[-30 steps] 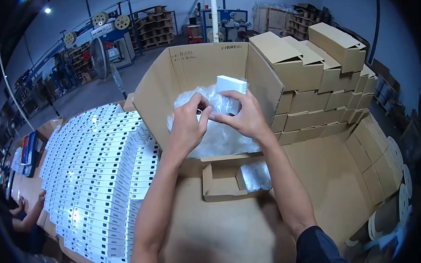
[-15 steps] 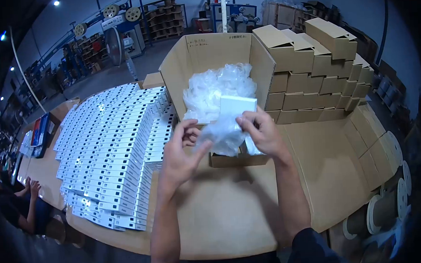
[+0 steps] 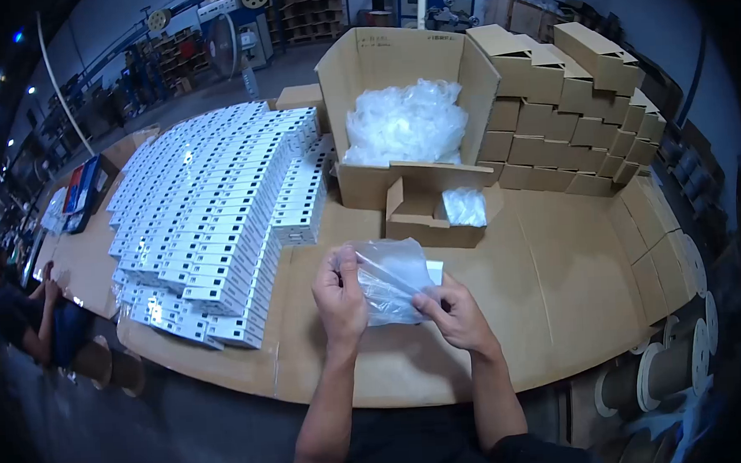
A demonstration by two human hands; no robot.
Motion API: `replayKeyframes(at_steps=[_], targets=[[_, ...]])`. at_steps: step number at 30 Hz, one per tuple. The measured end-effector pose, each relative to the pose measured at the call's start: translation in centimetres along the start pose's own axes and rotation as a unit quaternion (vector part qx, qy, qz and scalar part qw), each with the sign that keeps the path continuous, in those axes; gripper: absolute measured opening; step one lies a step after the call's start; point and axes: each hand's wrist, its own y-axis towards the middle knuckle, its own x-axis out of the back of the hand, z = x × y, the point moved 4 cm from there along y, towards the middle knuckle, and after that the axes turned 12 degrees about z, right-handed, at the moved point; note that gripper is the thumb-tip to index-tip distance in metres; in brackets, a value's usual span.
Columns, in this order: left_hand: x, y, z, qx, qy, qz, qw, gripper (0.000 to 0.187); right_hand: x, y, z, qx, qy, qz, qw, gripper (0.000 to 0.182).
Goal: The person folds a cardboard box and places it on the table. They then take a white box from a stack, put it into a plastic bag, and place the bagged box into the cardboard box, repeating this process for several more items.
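A clear plastic bag (image 3: 390, 291) is stretched between my two hands above the cardboard-covered table (image 3: 310, 364). My left hand (image 3: 341, 296) pinches its upper left corner. With thumb and fingers, my right hand (image 3: 457, 312) grips the bag's right side together with a flat white piece (image 3: 434, 270), which shows partly behind the fingers. Beyond the hands stands a small open cardboard box (image 3: 425, 227), with a bagged white item (image 3: 465, 207) at its right end. Behind it, a large open carton (image 3: 407, 53) holds a heap of crumpled clear bags (image 3: 407, 125).
Stacked white boxes (image 3: 210, 215) fill the table's left part. Brown cartons (image 3: 549, 121) are piled at the back right. Spools (image 3: 675, 366) stand at the lower right. At the far left a person (image 3: 35, 312) is beside another table, near a blue and red box (image 3: 82, 192).
The view has shifted, and surroundings sit higher in it. My hands have come down and nearer with the bag, which is now spread flatter. My left hand now grips its corner.
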Motion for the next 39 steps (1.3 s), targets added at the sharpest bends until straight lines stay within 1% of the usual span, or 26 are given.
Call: replayKeyframes(at_steps=[1, 3, 4, 5, 6, 7, 9, 10, 11, 12, 13, 14, 15, 16, 17, 18, 21, 22, 25, 28, 31, 32, 35, 39], targets=[[0.3, -0.5, -0.1, 0.001, 0.013, -0.002, 1.0, 0.028, -0.4, -0.3, -0.4, -0.011, 0.046, 0.01, 0.999, 0.026], [0.5, -1.8, -0.2, 0.003, 0.036, 0.001, 0.999, 0.027, -0.7, -0.5, 0.1, 0.049, -0.021, -0.046, 0.998, 0.026], [0.7, -2.4, -0.1, 0.015, 0.057, 0.035, 0.998, 0.024, -0.9, -0.7, 0.4, 0.077, -0.054, -0.076, 0.993, 0.026], [0.7, -3.1, 0.2, 0.017, 0.043, 0.04, 0.998, 0.023, -1.1, -1.0, 0.7, 0.104, -0.088, -0.108, 0.985, 0.026], [0.7, -3.6, 0.5, 0.019, 0.029, 0.047, 0.998, 0.023, -1.3, -1.0, 0.5, 0.08, -0.021, -0.123, 0.989, 0.025], [0.6, -3.8, 0.8, 0.02, 0.015, 0.054, 0.998, 0.022, -1.3, -1.2, 0.3, 0.065, -0.025, -0.139, 0.988, 0.024], [1.0, -3.9, 0.9, 0.012, 0.075, 0.035, 0.997, 0.022, -1.3, -1.7, -0.1, 0.032, -0.035, -0.167, 0.985, 0.022], [1.3, -3.7, 0.9, 0.006, 0.105, 0.023, 0.994, 0.025, -1.2, -1.8, -0.2, 0.03, -0.07, -0.179, 0.981, 0.021], [1.5, -3.6, 0.3, -0.048, 0.194, 0.046, 0.979, 0.03, -1.1, -1.9, -0.4, 0.027, -0.104, -0.19, 0.976, 0.019], [1.8, -3.5, -0.7, -0.1, 0.282, 0.07, 0.952, 0.036, -1.1, -2.1, -0.6, 0.022, -0.138, -0.201, 0.97, 0.018], [1.6, -3.5, -1.8, -0.153, 0.365, 0.092, 0.914, 0.042, -1.1, -2.2, -0.6, 0.035, -0.165, -0.206, 0.964, 0.017], [1.2, -3.7, -2.6, -0.143, 0.366, 0.103, 0.914, 0.049, -1.2, -2.2, -0.5, 0.048, -0.192, -0.211, 0.957, 0.016], [0.8, -3.6, -2.9, -0.161, 0.374, 0.128, 0.904, 0.046, -1.4, -2.3, -0.5, 0.06, -0.218, -0.215, 0.95, 0.016], [0.3, -3.4, -3.0, -0.178, 0.381, 0.152, 0.895, 0.043, -1.5, -2.3, -0.8, 0.073, -0.195, -0.22, 0.953, 0.016], [-0.2, -3.2, -3.1, -0.196, 0.386, 0.176, 0.884, 0.04, -1.6, -2.3, -0.7, 0.075, -0.207, -0.217, 0.951, 0.017], [-0.8, -3.0, -3.0, -0.189, 0.371, 0.177, 0.892, 0.032, -1.7, -2.3, -0.6, 0.077, -0.219, -0.215, 0.949, 0.017], [-1.2, -3.0, -1.9, -0.21, 0.355, 0.199, 0.889, 0.027, -1.5, -2.2, -0.5, 0.085, -0.238, -0.213, 0.944, 0.016], [-1.4, -3.1, -1.8, -0.203, 0.344, 0.196, 0.896, 0.023, -1.5, -2.3, -0.6, 0.087, -0.241, -0.213, 0.943, 0.016], [-1.5, -3.3, -1.0, -0.209, 0.313, 0.219, 0.9, 0.021, -1.0, -2.4, -1.0, 0.069, -0.265, -0.209, 0.939, 0.015], [-1.5, -3.7, 0.2, -0.112, 0.252, 0.298, 0.914, 0.018, -0.7, -2.3, -1.3, 0.052, -0.247, -0.184, 0.95, 0.014], [-1.0, -3.7, 0.7, 0.101, 0.177, 0.304, 0.93, 0.014, -0.4, -2.5, -1.3, 0.026, -0.237, -0.124, 0.963, 0.013], [-0.9, -3.5, 1.4, 0.056, 0.199, 0.309, 0.928, 0.014, -0.3, -2.6, -1.3, 0.009, -0.24, -0.107, 0.965, 0.014], [-0.6, -2.8, 1.7, 0.144, 0.186, 0.312, 0.92, 0.015, 0.0, -3.3, -1.7, -0.045, -0.234, -0.07, 0.969, 0.015], [-0.2, -1.9, 2.2, 0.147, 0.169, 0.272, 0.936, 0.019, 0.3, -3.9, -2.6, -0.035, -0.205, -0.044, 0.977, 0.017]])
